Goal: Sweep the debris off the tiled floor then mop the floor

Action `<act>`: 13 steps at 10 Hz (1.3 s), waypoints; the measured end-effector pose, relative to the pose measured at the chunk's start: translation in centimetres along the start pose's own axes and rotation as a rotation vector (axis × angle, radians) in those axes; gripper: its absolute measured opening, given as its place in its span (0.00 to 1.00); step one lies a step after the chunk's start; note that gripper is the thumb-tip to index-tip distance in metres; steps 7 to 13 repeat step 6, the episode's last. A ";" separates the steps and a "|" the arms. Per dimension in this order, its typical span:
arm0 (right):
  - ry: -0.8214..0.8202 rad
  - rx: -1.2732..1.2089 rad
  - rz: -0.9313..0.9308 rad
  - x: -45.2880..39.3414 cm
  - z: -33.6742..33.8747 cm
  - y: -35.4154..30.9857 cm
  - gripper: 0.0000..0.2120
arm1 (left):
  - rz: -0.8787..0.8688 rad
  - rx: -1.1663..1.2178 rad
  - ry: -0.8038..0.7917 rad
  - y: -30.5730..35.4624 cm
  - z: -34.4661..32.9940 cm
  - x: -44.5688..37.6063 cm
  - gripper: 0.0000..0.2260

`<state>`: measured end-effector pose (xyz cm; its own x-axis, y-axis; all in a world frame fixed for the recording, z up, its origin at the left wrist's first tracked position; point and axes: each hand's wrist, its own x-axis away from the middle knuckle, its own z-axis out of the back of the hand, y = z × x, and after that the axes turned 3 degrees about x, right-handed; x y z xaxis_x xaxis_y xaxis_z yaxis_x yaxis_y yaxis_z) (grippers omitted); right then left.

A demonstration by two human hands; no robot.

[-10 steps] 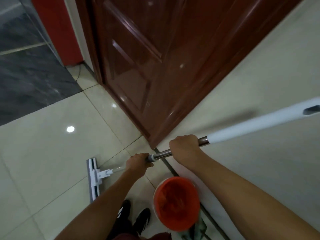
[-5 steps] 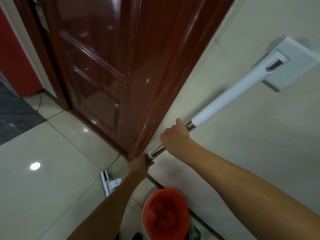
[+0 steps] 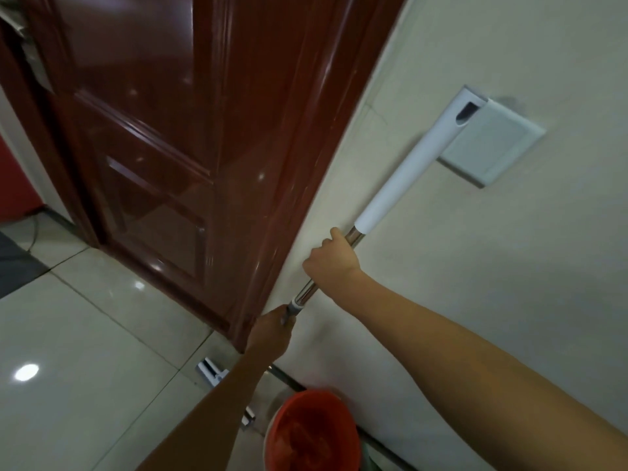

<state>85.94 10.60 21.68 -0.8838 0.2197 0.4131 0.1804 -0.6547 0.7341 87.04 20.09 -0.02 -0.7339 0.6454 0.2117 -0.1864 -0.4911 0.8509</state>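
Observation:
I hold a flat mop by its long handle (image 3: 401,175), which has a white upper sleeve and a bare metal lower shaft. My right hand (image 3: 328,258) grips the metal shaft just below the white sleeve. My left hand (image 3: 270,333) grips the shaft lower down, near a grey collar. The mop head (image 3: 211,370) shows only partly on the glossy pale tiled floor (image 3: 85,351), mostly hidden behind my left forearm. The handle runs steeply up along the wall.
A red bucket (image 3: 312,433) stands on the floor beside the wall, right of my left arm. A dark red wooden door (image 3: 163,147) fills the upper left. The cream wall (image 3: 475,266) carries a white switch plate (image 3: 492,144). Dark tiles lie at the far left.
The view has tilted up and turned right. The mop handle has swung from nearly level to steep, its top now by the switch plate. The mop head has come in towards the bucket.

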 end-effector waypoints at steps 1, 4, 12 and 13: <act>0.019 0.002 -0.033 0.2 -1.2 0.2 0.10 | 0.000 -0.034 -0.036 0.5 0.3 -0.1 0.09; 0.194 -0.021 -0.012 1.5 -3.1 0.0 0.16 | -0.009 -0.112 -0.075 1.0 0.7 0.8 0.11; 0.243 -0.255 -0.035 2.8 -3.4 -2.2 0.15 | -0.042 -0.255 -0.082 1.1 3.8 3.7 0.12; 0.243 -0.255 -0.035 2.8 -3.4 -2.2 0.15 | -0.042 -0.255 -0.082 1.1 3.8 3.7 0.12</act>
